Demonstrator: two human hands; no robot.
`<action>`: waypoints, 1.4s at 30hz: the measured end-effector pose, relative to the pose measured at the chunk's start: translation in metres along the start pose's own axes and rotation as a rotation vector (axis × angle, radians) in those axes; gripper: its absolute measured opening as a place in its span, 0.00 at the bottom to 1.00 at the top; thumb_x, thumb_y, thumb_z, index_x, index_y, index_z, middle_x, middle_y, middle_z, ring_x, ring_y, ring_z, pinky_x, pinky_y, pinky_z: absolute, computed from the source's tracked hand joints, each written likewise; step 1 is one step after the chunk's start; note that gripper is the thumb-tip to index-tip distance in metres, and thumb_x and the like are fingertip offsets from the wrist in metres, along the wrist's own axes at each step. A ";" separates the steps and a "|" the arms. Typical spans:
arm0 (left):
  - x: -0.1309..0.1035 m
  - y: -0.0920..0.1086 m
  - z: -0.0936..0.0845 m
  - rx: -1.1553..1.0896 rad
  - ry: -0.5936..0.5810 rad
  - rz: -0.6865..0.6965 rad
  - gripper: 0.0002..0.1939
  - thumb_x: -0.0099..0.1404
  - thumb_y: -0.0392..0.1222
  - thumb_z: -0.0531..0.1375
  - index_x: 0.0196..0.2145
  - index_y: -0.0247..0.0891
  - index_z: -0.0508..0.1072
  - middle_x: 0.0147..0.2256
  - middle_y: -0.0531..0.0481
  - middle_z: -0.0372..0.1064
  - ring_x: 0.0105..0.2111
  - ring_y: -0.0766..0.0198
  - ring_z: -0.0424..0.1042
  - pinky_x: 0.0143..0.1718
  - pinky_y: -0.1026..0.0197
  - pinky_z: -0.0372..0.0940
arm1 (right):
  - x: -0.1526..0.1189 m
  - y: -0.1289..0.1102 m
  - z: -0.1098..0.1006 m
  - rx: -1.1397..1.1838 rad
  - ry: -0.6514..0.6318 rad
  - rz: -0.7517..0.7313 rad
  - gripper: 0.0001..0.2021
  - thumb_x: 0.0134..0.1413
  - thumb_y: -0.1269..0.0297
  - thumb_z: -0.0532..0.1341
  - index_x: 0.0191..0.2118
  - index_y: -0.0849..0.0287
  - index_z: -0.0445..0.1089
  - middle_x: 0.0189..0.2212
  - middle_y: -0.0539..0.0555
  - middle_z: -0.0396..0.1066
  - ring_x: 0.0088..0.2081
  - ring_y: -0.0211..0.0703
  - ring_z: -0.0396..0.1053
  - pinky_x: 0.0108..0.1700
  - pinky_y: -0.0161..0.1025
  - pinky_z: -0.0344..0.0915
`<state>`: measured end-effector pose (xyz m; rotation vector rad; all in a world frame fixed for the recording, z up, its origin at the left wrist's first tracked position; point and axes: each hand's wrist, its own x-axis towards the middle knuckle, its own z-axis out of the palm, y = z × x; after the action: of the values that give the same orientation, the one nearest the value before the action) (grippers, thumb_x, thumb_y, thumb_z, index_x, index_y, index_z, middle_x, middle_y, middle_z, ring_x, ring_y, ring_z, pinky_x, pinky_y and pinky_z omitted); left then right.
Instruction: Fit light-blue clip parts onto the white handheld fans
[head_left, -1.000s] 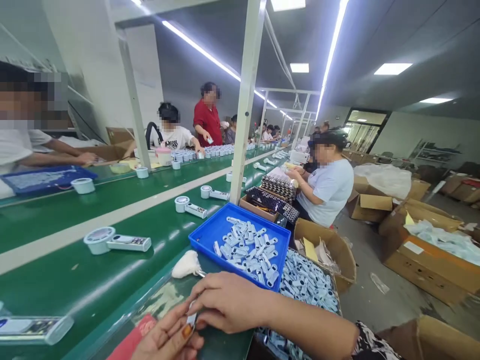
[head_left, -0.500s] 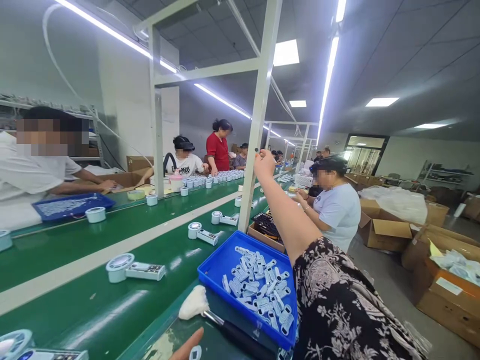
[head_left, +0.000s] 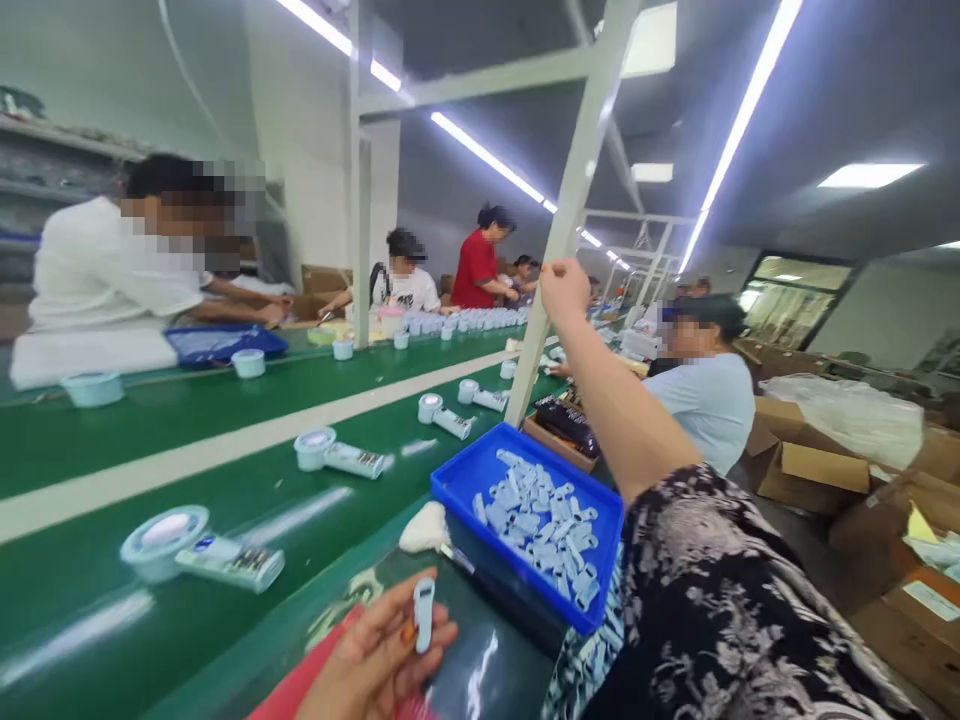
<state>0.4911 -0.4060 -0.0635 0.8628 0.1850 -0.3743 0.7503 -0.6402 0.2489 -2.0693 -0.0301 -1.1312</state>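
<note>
1. The left hand (head_left: 379, 655) sits low in the view, palm up, fingers loosely curled around a small pale blue plastic piece (head_left: 424, 614) that stands upright between thumb and fingertips
2. The right hand (head_left: 564, 290) is raised high at arm's length, fingers pinched closed against the slanted white frame post (head_left: 577, 180); whether it grips anything small there cannot be told
3. A patterned sleeve (head_left: 712, 600) covers the right arm near the camera
4. Just beyond the left hand lies a white brush (head_left: 424, 528), and beside it a blue tray (head_left: 480, 470) full of matching pale blue pieces
5. Left of the tray runs a green conveyor belt (head_left: 225, 420) carrying white handheld devices (head_left: 206, 548), spaced well apart
6. Other people sit or stand along both sides of the belt, their hands busy at their own places
7. To do this well, it seems best to keep the held piece steady and upright in the left hand while the right arm is stretched away, so it does not slip onto the bench
</note>
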 end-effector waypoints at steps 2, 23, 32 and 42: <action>-0.005 0.005 0.007 -0.067 -0.006 0.040 0.35 0.48 0.41 0.77 0.54 0.39 0.74 0.42 0.42 0.78 0.42 0.52 0.80 0.43 0.60 0.76 | -0.060 -0.002 0.005 0.088 -0.186 -0.102 0.05 0.64 0.67 0.56 0.38 0.57 0.69 0.36 0.50 0.75 0.43 0.41 0.72 0.51 0.41 0.64; -0.010 0.005 0.017 -0.019 -0.163 0.141 0.22 0.54 0.40 0.75 0.47 0.39 0.78 0.41 0.45 0.80 0.36 0.61 0.80 0.41 0.64 0.76 | -0.331 0.029 -0.056 0.344 -0.925 -0.099 0.04 0.63 0.66 0.59 0.36 0.54 0.70 0.31 0.49 0.74 0.33 0.40 0.70 0.37 0.38 0.64; -0.009 0.005 0.016 -0.008 -0.191 0.116 0.22 0.56 0.40 0.74 0.49 0.39 0.78 0.41 0.44 0.79 0.37 0.60 0.80 0.41 0.64 0.76 | -0.331 0.031 -0.056 0.355 -0.928 -0.118 0.05 0.64 0.66 0.58 0.35 0.55 0.69 0.33 0.48 0.74 0.34 0.39 0.69 0.36 0.37 0.63; -0.009 0.004 0.017 0.039 -0.174 0.112 0.21 0.57 0.40 0.73 0.48 0.39 0.78 0.42 0.44 0.79 0.37 0.60 0.80 0.41 0.63 0.76 | -0.330 0.034 -0.058 0.263 -0.945 -0.219 0.07 0.66 0.66 0.56 0.35 0.53 0.66 0.34 0.49 0.74 0.35 0.40 0.70 0.39 0.38 0.64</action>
<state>0.4848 -0.4147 -0.0475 0.8705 -0.0321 -0.3467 0.5207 -0.5954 0.0066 -2.1964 -0.8257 -0.1517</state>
